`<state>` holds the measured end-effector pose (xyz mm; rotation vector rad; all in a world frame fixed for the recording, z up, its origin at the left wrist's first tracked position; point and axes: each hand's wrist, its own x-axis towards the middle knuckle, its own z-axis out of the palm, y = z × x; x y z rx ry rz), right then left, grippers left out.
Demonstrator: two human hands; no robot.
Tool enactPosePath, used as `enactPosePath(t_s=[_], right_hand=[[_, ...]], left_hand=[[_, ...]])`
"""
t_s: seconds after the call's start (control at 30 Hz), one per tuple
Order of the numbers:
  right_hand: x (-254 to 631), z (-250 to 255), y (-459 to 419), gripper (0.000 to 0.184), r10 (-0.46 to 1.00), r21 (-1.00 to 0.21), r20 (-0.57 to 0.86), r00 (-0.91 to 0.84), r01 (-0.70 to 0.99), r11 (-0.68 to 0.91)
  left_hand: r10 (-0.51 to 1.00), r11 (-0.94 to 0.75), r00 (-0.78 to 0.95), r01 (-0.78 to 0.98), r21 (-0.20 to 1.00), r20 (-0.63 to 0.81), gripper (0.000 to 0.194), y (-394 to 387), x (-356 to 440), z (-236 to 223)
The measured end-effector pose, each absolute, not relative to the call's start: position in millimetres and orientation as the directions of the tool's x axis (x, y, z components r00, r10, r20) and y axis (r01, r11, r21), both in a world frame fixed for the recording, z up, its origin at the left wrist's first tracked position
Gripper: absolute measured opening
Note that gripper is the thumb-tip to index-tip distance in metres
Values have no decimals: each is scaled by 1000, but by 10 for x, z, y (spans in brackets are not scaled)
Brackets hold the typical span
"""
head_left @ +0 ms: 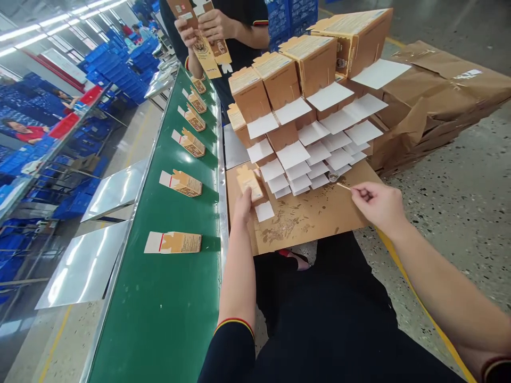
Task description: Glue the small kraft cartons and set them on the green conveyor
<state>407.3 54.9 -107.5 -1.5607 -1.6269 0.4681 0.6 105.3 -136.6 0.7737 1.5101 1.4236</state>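
My left hand (242,206) grips a small tan carton (250,185) at the near-left corner of a brown cardboard sheet (307,218); a white flap hangs from the carton's near end. In my right hand (377,205) a thin pale stick (343,186) is pinched, its tip pointing left. Whether that tip is a swab or a small brush is too small to tell. Just beyond the tip sits a small round dish (332,176). Stacked cartons (277,88) with white flaps (293,155) rise behind both hands. Dark smears mark the sheet between my hands.
A green conveyor belt (159,308) runs along my left, carrying several spaced cartons (186,242). Across from me a person's hands (215,24) hold flat carton blanks (205,53). Brown-wrapped bundles (443,80) stand at the right. Blue crates (115,69) fill the far left.
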Motion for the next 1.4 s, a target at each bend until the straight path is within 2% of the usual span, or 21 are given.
enactPosePath(t_s=[0.1, 0.2, 0.3, 0.4, 0.53, 0.6, 0.67, 0.77, 0.9, 1.0, 1.27, 1.4], right_hand=[[4137, -1040, 903, 14, 968, -645, 250, -7, 745, 172], [4146, -1060, 1195, 27, 973, -563, 202, -109, 801, 206], [4172, -1106, 1341, 32, 974, -553, 180, -137, 805, 216], [4167, -1145, 1245, 29, 965, -592, 220, -142, 767, 248], [3814, -1230, 674, 20, 922, -762, 317, -223, 519, 387], [3467, -1324, 322, 17, 892, -775, 316, -325, 454, 440], [3102, -1452, 55, 21, 835, -788, 310, -454, 368, 493], [2726, -1636, -106, 28, 813, -774, 295, -502, 373, 512], [2713, -1692, -71, 31, 815, -767, 283, -507, 390, 509], [2951, -1580, -66, 26, 845, -799, 314, -433, 360, 482], [3581, -1352, -260, 18, 946, -878, 250, -205, 365, 311], [3608, -1327, -364, 21, 960, -895, 216, -179, 357, 268]], left_hand=[[872, 137, -433, -233, 963, -228, 59, 567, -79, -1381], [896, 147, -366, -294, 945, -253, 69, 148, -58, -1384], [909, 169, -329, -271, 948, -256, 73, -41, 87, -1399], [921, 166, -315, -215, 962, -230, 76, -61, 218, -1430], [939, 155, -276, -200, 967, -207, 78, -60, 245, -1471], [944, 143, -268, -199, 970, -194, 77, -70, 228, -1486], [946, 133, -268, -188, 973, -181, 76, -78, 217, -1495], [947, 131, -272, -164, 978, -172, 79, -85, 227, -1497], [948, 111, -287, -112, 988, -139, 84, -114, 289, -1484], [953, 63, -294, -44, 997, -73, 86, -176, 375, -1500], [924, -5, -360, 330, 944, 131, 87, -436, 531, -1804], [912, 0, -378, 385, 923, 158, 82, -442, 556, -1880]])
